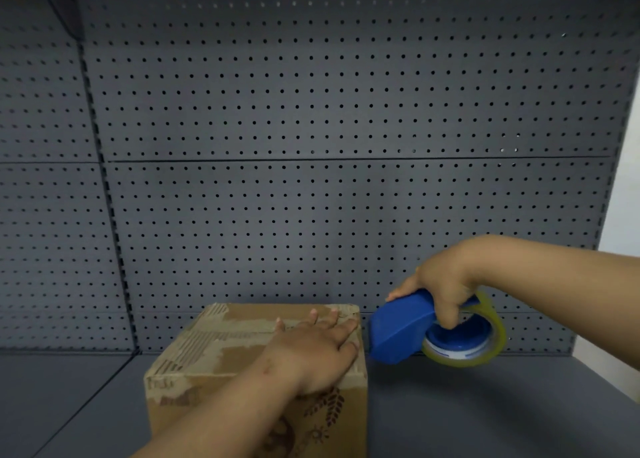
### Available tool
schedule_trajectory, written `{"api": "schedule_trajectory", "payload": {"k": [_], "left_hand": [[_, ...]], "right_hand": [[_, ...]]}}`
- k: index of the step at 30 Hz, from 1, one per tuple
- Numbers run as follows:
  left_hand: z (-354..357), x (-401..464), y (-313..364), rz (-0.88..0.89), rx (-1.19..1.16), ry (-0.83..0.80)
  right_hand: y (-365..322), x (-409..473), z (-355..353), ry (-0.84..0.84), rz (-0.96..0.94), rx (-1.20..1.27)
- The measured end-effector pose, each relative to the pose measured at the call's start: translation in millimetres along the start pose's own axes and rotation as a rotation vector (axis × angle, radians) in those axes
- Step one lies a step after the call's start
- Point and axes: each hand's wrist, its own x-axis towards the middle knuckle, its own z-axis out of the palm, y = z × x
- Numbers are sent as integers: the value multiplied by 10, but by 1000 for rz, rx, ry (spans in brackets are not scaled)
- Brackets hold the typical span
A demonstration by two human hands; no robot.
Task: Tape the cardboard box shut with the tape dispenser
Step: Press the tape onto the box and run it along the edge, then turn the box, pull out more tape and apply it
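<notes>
One brown cardboard box (221, 364) sits on the dark grey shelf surface (485, 412), low and left of centre in my head view. Its top is scuffed: pale patches where the outer paper has torn away, with corrugated ribbing exposed along the left and far edges. Dark brown printed motifs, a leafy sprig and a small sun shape, show on the near side face. Top flaps lie closed and flat.

I see the left hand (311, 350) pressed palm-down on the box top, fingers spread flat and reaching toward the right far corner; it grasps nothing. The right hand (446, 284) is wrapped closed around the blue plastic tape dispenser (398, 329), which is held just beside the box's right edge, above the shelf. I cannot tell whether the dispenser touches the box. A roll of clear yellowish tape (491, 339) sits on its blue hub, at the right end of the dispenser.

Behind everything stands a dark grey perforated metal back panel (311, 111), with slotted uprights on the left. A pale wall (623, 187) shows at far right.
</notes>
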Motion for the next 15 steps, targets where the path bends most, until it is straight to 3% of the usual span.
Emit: {"api": "schedule_trajectory", "payload": {"k": [3,7,12,15], "left_hand": [[-3,-5,7,-8,-9,-5],[-3,-19,11,-16,9,-47],[-33,-14,-3,-13,6,-67],[-58,-51,19,3,7,-65]], "right_hand": [[-172,180,-126,-40,41,-159],[-425,703,315,-321,209,-489],[-261,713,374,-104,193,-292],[-125,473,203,161,273,-162]]}}
